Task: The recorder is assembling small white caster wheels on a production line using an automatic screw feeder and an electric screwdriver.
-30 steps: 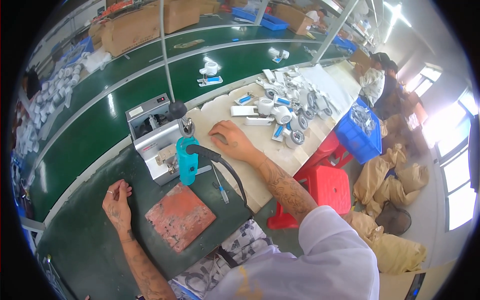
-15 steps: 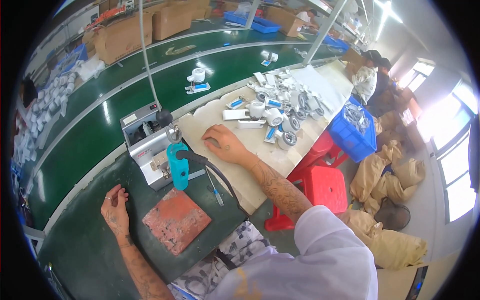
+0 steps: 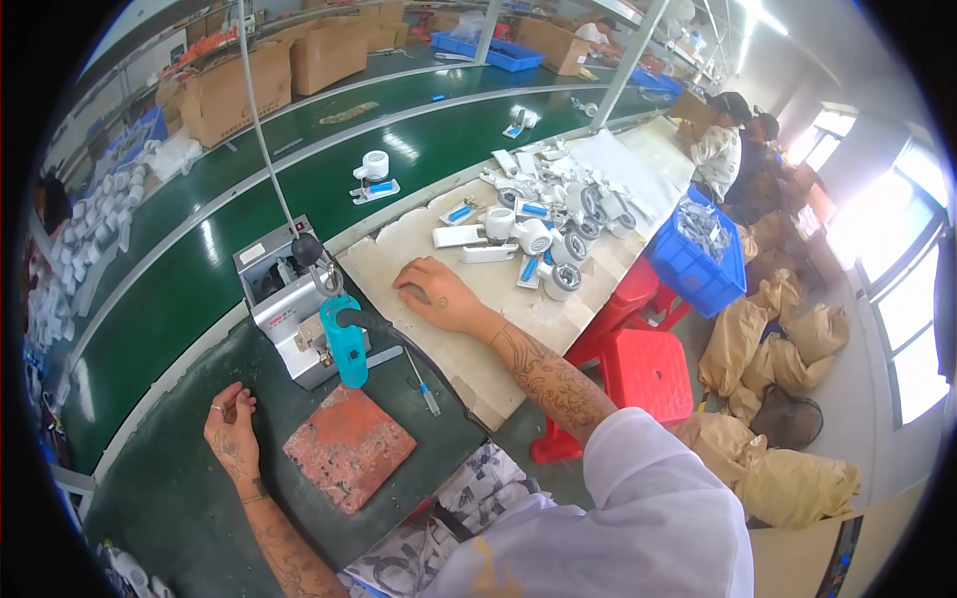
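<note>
My left hand [image 3: 231,439] rests on the dark green bench with fingers loosely bent and nothing in them. Beside it lies a worn reddish square pad [image 3: 349,448]. My right hand [image 3: 436,292] lies on the cardboard-covered table, empty, its thumb apart from the fingers. Between my hands a teal power screwdriver [image 3: 344,344] hangs from a cable, in front of a metal screw feeder [image 3: 297,324]. A small hand screwdriver [image 3: 429,399] with a blue-and-clear handle lies near the pad. White plastic housings [image 3: 535,236], some with blue parts, are heaped past my right hand.
A green conveyor belt [image 3: 289,194] runs behind the bench, carrying a white part [image 3: 375,177]. At the right stand red stools [image 3: 646,374], a blue crate [image 3: 701,254] of grey parts and tan sacks [image 3: 797,478]. Other people [image 3: 720,145] sit farther along the table.
The view has shifted slightly. The hanging power screwdriver has swung a little and tilts more. Both hands keep nearly the same places and poses.
</note>
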Tool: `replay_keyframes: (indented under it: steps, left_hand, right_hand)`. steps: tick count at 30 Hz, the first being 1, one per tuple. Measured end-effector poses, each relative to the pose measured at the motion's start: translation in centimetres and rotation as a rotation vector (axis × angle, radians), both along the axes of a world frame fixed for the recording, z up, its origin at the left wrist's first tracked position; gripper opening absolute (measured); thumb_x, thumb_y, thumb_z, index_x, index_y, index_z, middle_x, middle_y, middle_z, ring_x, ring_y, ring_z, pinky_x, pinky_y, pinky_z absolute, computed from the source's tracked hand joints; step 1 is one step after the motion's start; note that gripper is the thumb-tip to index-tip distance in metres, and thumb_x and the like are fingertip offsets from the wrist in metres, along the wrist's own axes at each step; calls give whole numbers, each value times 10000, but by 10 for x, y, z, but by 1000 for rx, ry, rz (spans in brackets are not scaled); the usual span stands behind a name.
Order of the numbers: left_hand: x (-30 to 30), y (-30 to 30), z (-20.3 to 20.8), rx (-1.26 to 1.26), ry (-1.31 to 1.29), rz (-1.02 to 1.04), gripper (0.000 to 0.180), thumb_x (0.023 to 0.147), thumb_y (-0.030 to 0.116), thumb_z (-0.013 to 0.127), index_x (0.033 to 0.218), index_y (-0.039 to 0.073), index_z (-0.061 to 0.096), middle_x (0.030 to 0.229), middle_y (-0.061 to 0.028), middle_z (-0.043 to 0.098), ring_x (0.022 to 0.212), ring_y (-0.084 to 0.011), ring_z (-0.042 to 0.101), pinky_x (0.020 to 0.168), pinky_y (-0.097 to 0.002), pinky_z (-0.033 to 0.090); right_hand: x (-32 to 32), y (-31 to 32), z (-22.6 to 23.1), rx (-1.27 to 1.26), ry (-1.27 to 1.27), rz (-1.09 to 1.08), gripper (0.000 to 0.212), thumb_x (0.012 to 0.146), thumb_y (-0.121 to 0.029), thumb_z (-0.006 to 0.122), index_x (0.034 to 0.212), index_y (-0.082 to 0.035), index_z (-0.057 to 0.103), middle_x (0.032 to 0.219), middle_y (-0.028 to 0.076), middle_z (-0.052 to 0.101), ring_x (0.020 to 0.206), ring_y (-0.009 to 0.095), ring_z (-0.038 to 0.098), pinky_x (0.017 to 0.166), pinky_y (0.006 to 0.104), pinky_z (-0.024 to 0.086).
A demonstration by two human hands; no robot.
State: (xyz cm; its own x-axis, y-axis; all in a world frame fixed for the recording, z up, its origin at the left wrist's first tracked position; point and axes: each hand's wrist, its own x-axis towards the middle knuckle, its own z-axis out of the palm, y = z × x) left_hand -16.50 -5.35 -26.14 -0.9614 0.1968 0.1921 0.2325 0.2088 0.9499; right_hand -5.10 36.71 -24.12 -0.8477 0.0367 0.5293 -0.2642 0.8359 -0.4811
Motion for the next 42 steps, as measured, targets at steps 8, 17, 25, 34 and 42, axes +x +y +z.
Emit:
replay_keyframes:
  steps: [8,17,25,34,42]
  left_hand:
    - [8,-11,2,-12,103,30,166,953,62,722,1101,-3,761,1001,-107,760,913,-172,716,843,-309,579]
    - [8,0,17,-66,147,99,132,931,70,722,1044,27,775,923,-82,784,833,-123,738,791,-285,600]
    - [12,2,2,26,363,96,139,845,92,677,956,34,736,859,-160,736,805,-303,741,744,-385,593]
    - [16,-3,6,27,210,163,103,859,64,696,945,26,739,836,-119,733,781,-220,723,750,-345,589]
    - [17,5,9,39,250,107,101,849,89,703,926,37,745,855,-121,738,803,-249,735,768,-372,594]
  right_hand:
    - [-20,-3,-27,52,0,19,148,910,-103,680,1034,-25,704,1082,186,678,1094,391,622,990,490,498]
    - [-15,17,-33,-137,-175,70,317,959,-123,637,1255,-10,625,1275,202,656,1244,362,614,1076,444,466]
    - [-3,47,-58,-42,-189,-13,404,1003,-151,638,1349,57,621,1362,270,644,1287,441,580,1135,512,417]
    - [-16,37,-53,-45,-150,-28,397,1000,-115,642,1337,93,609,1367,317,616,1274,475,564,1120,522,412]
    - [-2,67,-54,-16,-231,6,405,971,-146,663,1334,29,624,1369,230,636,1294,392,559,1137,496,385]
